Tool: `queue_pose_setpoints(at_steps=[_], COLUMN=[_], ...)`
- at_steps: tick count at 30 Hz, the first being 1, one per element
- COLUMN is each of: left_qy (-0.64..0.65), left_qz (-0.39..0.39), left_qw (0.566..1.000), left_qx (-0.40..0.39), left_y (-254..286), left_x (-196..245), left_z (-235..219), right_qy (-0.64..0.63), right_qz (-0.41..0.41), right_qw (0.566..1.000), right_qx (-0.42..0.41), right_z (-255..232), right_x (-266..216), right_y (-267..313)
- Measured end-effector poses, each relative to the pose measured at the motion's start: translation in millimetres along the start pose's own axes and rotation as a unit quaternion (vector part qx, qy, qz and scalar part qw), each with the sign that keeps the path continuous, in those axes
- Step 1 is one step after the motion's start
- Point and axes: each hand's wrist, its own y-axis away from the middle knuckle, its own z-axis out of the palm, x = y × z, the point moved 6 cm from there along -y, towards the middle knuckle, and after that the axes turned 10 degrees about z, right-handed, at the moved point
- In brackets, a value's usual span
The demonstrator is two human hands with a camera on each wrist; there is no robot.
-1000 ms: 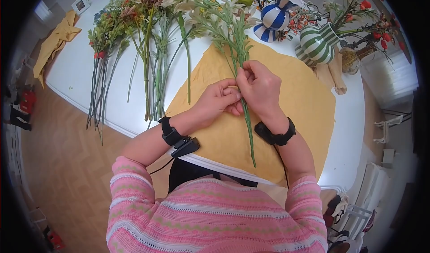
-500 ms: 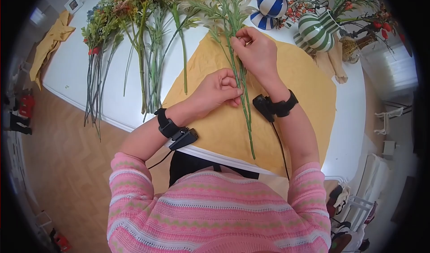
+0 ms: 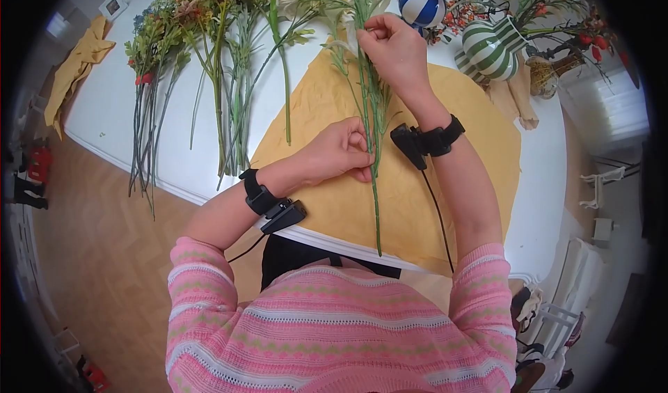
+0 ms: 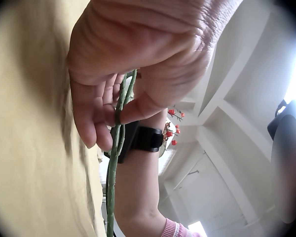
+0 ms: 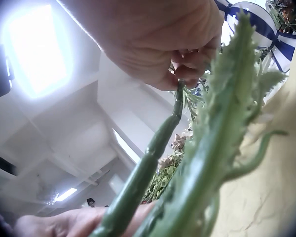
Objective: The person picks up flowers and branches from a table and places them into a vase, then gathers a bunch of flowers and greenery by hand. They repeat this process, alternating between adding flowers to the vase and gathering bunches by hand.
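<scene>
In the head view, my left hand (image 3: 334, 151) pinches a pair of green flower stems (image 3: 377, 215) between thumb and fingers, above the yellow wrapping paper (image 3: 445, 184). The left wrist view shows the two stems (image 4: 113, 173) running close together through that pinch. Farther up, my right hand (image 3: 400, 55) pinches a stem near the leafy tops. Up close in the right wrist view, a smooth jointed stem (image 5: 150, 158) leads to the right fingertips, and a serrated leafy one (image 5: 207, 143) stands beside it. Pale blossoms (image 3: 341, 41) show just left of the right hand.
Several bunches of artificial flowers (image 3: 229, 107) lie along the left of the white table (image 3: 104, 107). A blue-and-white striped vase (image 3: 421, 6) and a green-and-white striped vase (image 3: 490, 48) are at the back right, near red-berried branches (image 3: 588, 38). Folded yellow cloth or paper (image 3: 76, 73) lies at the far left.
My right hand has moved up the stems, away from my body, while my left hand has stayed near the same spot. The stems' lower end has swung slightly left.
</scene>
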Motion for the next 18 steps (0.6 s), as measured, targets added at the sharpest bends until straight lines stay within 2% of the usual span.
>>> queue_pose_setpoints(at_steps=[2,4,8,11,15,18], left_qy=[-0.012,-0.027,-0.057,-0.078,-0.024,0.0], left_qz=[-0.005,-0.005,-0.007,-0.022,-0.024,-0.026], left_qw=[1.0,1.0,0.998,0.997,0.998,0.995], left_qx=[-0.006,-0.004,0.005,0.014,0.053,0.095], left_y=[0.2,0.1,1.1,2.5,3.7,4.4], left_x=[-1.3,-1.6,0.9,-1.2,7.6,9.0], left_z=[0.8,1.0,1.0,-0.2,-2.3,-8.1], right_qy=[-0.028,-0.064,-0.098,-0.16,-0.227,-0.313], right_qz=[0.007,-0.047,-0.076,-0.054,-0.029,0.044], right_qw=[1.0,0.996,0.99,0.985,0.974,0.948], right_qx=[0.005,0.035,0.061,0.046,-0.001,-0.047], right_z=[3.0,1.9,0.0,-10.1,-34.9,-55.0], right_x=[-2.6,-11.1,-21.2,-24.4,-37.5,-41.5], right_y=[-3.9,-7.2,-14.7,-19.2,-6.8,12.4])
